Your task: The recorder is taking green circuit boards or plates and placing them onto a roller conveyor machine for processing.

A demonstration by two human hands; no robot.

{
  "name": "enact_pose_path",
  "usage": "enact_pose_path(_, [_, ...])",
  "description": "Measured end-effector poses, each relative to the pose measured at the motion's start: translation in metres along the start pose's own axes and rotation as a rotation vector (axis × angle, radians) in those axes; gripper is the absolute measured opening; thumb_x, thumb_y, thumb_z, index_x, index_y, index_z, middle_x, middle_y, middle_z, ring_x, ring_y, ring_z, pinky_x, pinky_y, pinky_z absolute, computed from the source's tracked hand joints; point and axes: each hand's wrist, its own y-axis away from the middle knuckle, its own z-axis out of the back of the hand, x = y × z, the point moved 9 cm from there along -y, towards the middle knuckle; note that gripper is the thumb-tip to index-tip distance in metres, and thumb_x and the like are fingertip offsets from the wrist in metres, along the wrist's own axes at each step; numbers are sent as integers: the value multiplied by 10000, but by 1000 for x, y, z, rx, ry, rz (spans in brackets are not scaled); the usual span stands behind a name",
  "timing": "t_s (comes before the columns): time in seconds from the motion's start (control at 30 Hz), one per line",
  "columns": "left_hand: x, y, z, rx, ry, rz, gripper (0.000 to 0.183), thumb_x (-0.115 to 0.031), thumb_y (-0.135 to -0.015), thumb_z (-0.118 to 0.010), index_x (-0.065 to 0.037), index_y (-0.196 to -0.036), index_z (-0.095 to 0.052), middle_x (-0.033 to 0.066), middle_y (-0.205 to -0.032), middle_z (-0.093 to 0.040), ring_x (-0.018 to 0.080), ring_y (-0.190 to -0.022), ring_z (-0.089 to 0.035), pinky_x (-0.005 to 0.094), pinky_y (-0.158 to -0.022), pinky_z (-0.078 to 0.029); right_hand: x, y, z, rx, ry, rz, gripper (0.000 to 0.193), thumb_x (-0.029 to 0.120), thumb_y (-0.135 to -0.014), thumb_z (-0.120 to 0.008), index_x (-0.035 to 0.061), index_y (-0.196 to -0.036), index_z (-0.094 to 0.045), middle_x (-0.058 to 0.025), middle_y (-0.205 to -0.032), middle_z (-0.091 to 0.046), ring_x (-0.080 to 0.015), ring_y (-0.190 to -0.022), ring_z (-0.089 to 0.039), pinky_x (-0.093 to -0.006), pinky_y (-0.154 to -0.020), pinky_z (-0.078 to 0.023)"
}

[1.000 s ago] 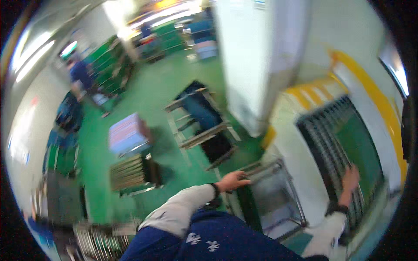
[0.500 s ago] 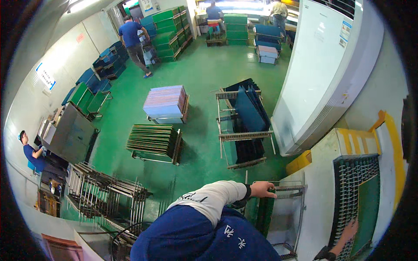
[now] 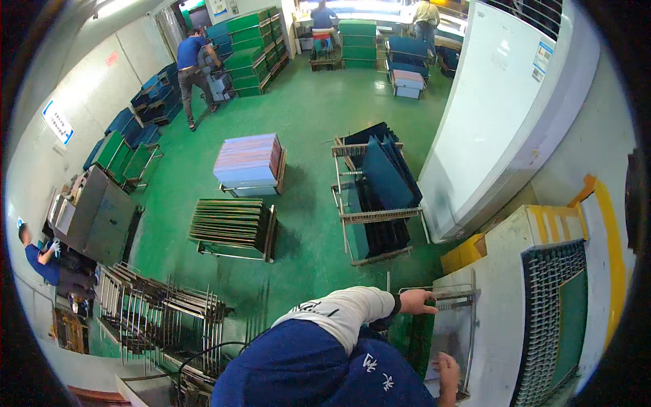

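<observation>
Green panels (image 3: 418,336) stand on edge in a metal rack (image 3: 456,296) directly in front of the person, at the lower edge of the view. Left hand (image 3: 416,302): positioned at the top of the rack, above the panels, fingers extended toward the slotted bar; whether they grip anything cannot be told. Right hand (image 3: 446,375): positioned lower, at the near side of the rack, fingers partly bent and released, with no object seen between them.

To the right of the rack, a white machine housing (image 3: 498,305) adjoins a roller bed (image 3: 539,319); a single green board (image 3: 571,325) lies flat on the rollers. Beyond the rack, a second rack (image 3: 380,217) carries dark blue panels (image 3: 385,173), several leaning. Left of these are a pale blue stack (image 3: 244,173) and, nearer, a dark green stack (image 3: 228,227). Bare metal frames (image 3: 163,305) are grouped at lower left.
</observation>
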Motion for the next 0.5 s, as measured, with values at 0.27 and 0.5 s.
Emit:
enact_pose_path(0.27, [17,-5,-9,16,16,-34,643,-548,-849,-693,-11,-1197,-627,214,-1124,-690,386,-1064,-648,442,-902,-508,-10,7,-50,-58,97,36,358,202,-914,-696,-66,-1147,-654,-116,-962,-707,-186,-862,-657,-322,-795,-512])
enact_pose_path(0.5, [4,8,6,24,9,26,642,-532,-845,-699,-43,-1254,-625,197,-1184,-679,372,-1106,-639,436,-931,-501,-9,6,-44,-194,225,62,303,189,-929,-663,-64,-1093,-682,-136,-939,-709,-202,-843,-655,-337,-777,-508])
